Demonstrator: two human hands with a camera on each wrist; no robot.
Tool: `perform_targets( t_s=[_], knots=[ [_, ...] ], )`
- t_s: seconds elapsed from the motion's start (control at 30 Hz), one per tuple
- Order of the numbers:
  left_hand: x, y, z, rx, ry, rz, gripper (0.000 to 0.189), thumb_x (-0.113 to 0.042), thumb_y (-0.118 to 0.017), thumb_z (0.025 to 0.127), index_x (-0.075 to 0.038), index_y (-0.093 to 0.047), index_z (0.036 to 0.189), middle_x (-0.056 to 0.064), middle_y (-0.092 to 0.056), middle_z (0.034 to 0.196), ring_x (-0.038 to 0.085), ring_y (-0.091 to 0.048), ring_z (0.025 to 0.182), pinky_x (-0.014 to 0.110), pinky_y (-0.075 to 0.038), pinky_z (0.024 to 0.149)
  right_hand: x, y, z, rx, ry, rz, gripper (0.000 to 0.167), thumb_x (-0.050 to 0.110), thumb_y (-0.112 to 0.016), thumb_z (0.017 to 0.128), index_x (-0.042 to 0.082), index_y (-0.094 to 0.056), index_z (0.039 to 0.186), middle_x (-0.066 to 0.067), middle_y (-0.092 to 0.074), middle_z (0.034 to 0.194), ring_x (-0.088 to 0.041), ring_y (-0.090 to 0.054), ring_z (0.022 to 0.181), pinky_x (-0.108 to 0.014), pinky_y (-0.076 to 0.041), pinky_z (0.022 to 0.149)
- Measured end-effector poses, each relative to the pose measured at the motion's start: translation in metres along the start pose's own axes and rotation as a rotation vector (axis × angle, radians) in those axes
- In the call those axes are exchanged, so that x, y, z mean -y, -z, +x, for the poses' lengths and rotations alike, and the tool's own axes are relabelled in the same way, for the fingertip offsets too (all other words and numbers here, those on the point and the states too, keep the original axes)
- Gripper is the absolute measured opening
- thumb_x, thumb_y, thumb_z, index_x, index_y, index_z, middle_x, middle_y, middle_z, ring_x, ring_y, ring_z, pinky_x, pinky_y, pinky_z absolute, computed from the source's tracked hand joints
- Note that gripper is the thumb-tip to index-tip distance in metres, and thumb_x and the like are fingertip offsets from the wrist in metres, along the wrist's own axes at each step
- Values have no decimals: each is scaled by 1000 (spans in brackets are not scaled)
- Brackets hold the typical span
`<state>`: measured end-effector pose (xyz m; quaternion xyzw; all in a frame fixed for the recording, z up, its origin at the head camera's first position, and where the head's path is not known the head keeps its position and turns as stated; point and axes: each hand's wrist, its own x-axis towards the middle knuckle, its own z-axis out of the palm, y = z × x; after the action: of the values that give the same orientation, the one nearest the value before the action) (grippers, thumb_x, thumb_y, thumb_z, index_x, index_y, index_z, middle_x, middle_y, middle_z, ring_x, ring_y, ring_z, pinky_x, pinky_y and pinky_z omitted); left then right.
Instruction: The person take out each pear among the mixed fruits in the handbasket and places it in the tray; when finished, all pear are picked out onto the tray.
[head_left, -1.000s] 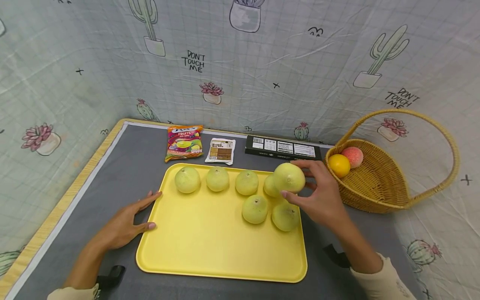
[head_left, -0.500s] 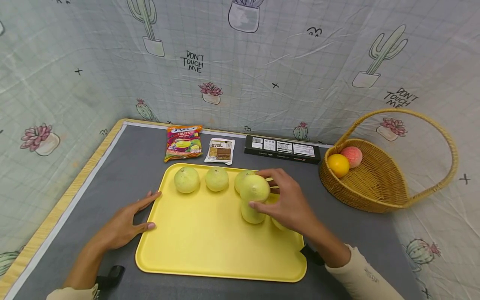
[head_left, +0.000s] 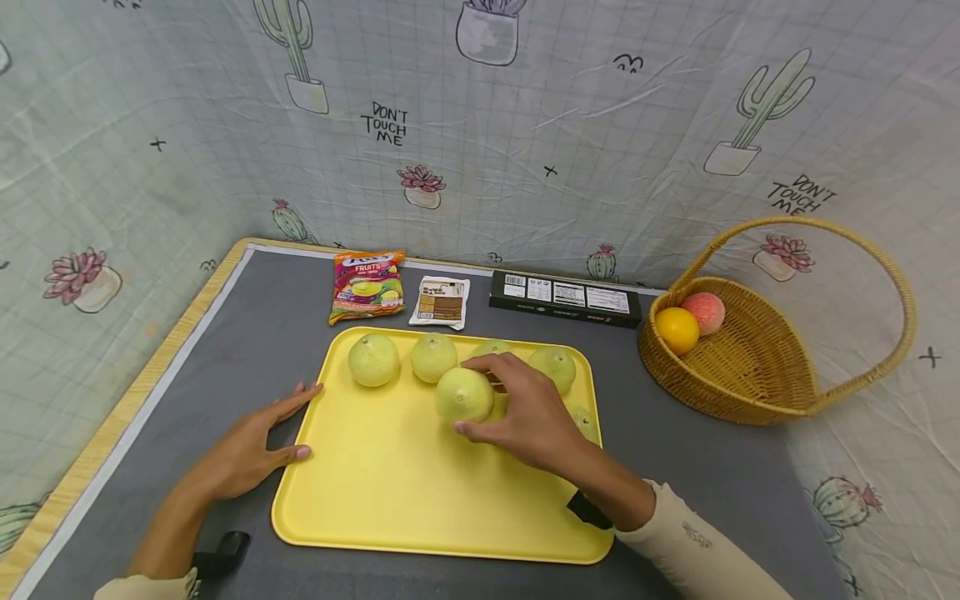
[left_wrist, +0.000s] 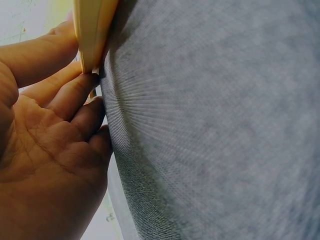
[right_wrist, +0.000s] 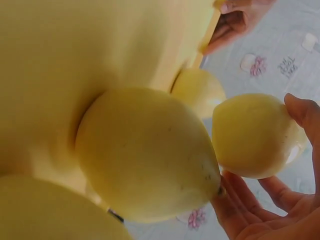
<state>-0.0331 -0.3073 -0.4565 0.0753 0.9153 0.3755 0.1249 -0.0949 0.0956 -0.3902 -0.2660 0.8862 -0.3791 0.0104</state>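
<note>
My right hand (head_left: 528, 417) grips a round, pale yellow-green fruit (head_left: 461, 397) between thumb and fingers, over the middle of the yellow tray (head_left: 360, 508). In the right wrist view, the held fruit (right_wrist: 257, 135) sits in the curve of the thumb and fingers, beside a larger-looking fruit (right_wrist: 150, 155) on the tray. Several like fruits stand in the tray, one of them (head_left: 375, 360) at its back left corner; my right hand partly hides others. My left hand (head_left: 240, 454) rests at the tray's left edge, thumb and fingers spread; its fingertips touch the rim (left_wrist: 92, 35) in the left wrist view.
A wicker basket (head_left: 750, 354) with a tall handle stands at the right, holding an orange fruit (head_left: 677, 331) and a pinkish peach (head_left: 703, 312). Behind the tray lie a candy bag (head_left: 367, 285), a small white packet (head_left: 440, 302) and a black box (head_left: 564, 297). A printed cloth hangs behind.
My right hand has carried the gripped fruit leftward across the tray, from its back right side to the middle. The left hand has stayed at the tray's edge.
</note>
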Motion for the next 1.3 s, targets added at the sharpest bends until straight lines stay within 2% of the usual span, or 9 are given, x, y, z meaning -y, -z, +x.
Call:
perform_targets(
  t_s=[0.13, 0.3, 0.53, 0.67, 0.87, 1.1, 1.3],
  knots=[
    [-1, 0, 1, 3, 4, 5, 95, -32, -85, 89, -23, -34, 169, 31, -27, 171, 62, -26, 155, 82, -27, 113, 2, -10, 3, 18, 20, -90, 69, 44, -97, 75, 29, -69, 136, 10, -71, 125, -9, -62, 105, -32, -55, 86],
    [0, -1, 1, 0, 3, 5, 94, -31, -85, 89, -22, -34, 169, 31, -27, 171, 61, -26, 155, 81, -28, 113, 2, -20, 7, 70, 32, -138, 69, 45, -97, 74, 27, -70, 135, 8, -73, 123, -14, -57, 104, -34, -50, 85],
    [1, -1, 0, -8, -14, -4, 94, -31, -85, 89, -21, -35, 168, 32, -26, 171, 61, -26, 155, 81, -28, 112, 5, -30, 10, 143, 35, -193, 70, 41, -97, 77, 24, -68, 138, 2, -73, 121, -16, -66, 105, -35, -55, 85],
    [1, -1, 0, -11, -19, 0, 94, -31, -85, 89, -22, -35, 168, 32, -27, 171, 62, -27, 154, 81, -29, 112, 7, -32, 10, 167, 52, -257, 70, 40, -96, 78, 22, -66, 139, 0, -76, 120, -17, -69, 105, -40, -55, 96],
    [2, -2, 0, -11, -8, 15, 94, -33, -85, 89, -25, -35, 168, 31, -28, 171, 62, -28, 153, 81, -30, 112, 8, -36, 10, 203, 37, -340, 73, 41, -94, 81, 20, -63, 143, -2, -77, 127, -18, -71, 114, -46, -44, 113],
    [1, -2, 0, -7, -1, 10, 94, -33, -85, 89, -24, -35, 168, 31, -27, 171, 62, -28, 154, 81, -30, 112, 9, -36, 11, 206, 34, -422, 72, 45, -92, 83, 18, -63, 144, -2, -78, 122, -21, -71, 107, -47, -42, 114],
    [1, -2, 0, -12, -10, 8, 94, -32, -85, 89, -23, -36, 168, 32, -28, 170, 62, -28, 154, 80, -31, 112, 8, -34, 10, 195, 24, -462, 72, 49, -90, 84, 19, -64, 145, -1, -77, 124, -23, -65, 106, -49, -41, 116]
  ],
)
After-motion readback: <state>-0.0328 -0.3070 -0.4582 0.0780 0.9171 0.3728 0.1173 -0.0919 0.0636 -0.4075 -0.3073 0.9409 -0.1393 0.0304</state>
